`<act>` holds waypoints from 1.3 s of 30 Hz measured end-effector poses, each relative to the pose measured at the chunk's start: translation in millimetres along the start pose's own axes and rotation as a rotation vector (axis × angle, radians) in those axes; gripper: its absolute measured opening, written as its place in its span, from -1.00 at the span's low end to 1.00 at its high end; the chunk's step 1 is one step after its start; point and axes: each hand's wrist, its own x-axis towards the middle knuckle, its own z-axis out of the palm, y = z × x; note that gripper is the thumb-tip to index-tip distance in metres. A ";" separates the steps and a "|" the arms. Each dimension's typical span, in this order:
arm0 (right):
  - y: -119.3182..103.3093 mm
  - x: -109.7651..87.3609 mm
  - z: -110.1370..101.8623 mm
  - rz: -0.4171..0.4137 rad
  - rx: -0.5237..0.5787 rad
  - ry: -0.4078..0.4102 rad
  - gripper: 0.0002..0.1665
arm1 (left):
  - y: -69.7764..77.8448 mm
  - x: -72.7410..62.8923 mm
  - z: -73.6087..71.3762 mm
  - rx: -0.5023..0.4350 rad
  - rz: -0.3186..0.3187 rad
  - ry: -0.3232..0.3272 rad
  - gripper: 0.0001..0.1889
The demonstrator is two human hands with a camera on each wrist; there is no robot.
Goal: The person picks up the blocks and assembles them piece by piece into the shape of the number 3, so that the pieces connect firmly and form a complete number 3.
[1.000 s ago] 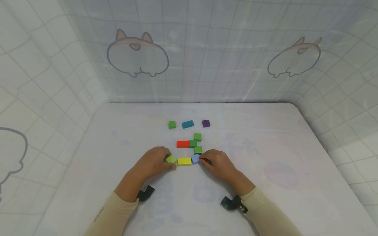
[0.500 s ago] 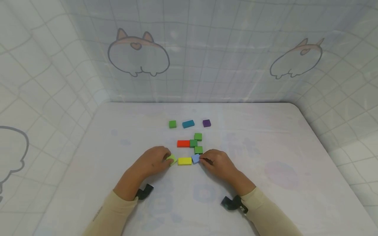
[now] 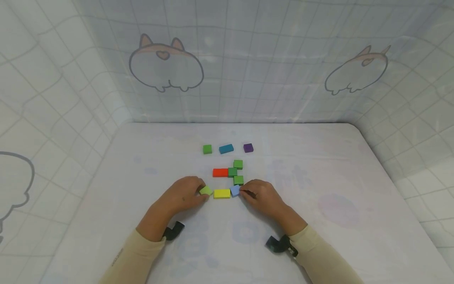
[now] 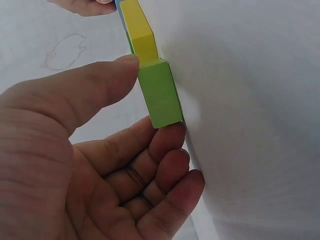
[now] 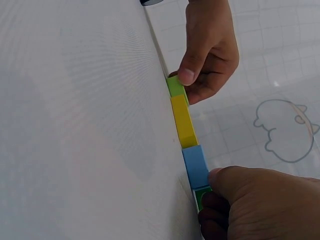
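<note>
My left hand [image 3: 186, 192] pinches a light green block [image 4: 161, 95] between thumb and fingertips, at the left end of a short row. Beside it lies a yellow block [image 3: 221, 193], its long side running left to right. At the row's right end sits a light blue block [image 3: 235, 191], turned slightly askew. My right hand [image 3: 262, 197] holds that blue block by its right side, with the thumb [image 5: 215, 175] at its edge and the other fingers curled below. In the right wrist view these three blocks line up end to end, low on the white tabletop.
Just beyond the row are a red block [image 3: 220, 172], a darker green block [image 3: 232, 172] against its end, and two green blocks [image 3: 238, 164], [image 3: 238, 180]. Farther back lie a green block [image 3: 207, 149], a blue block [image 3: 226, 148] and a purple block [image 3: 248, 148].
The light green block has shifted and turned slightly within my left fingers. My right hand and the other blocks stay in place.
</note>
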 end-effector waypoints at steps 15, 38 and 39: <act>1.6 -1.5 1.6 -0.011 0.001 0.010 -0.80 | -2.9 -2.6 2.9 0.015 0.052 0.020 -0.61; -1.8 0.4 -1.5 0.028 -0.018 -0.031 -0.79 | -1.7 -4.2 1.3 0.017 0.071 0.021 -0.59; -1.9 0.5 -1.7 0.029 -0.019 -0.032 -0.79 | -1.5 -4.0 1.4 0.017 0.072 0.022 -0.59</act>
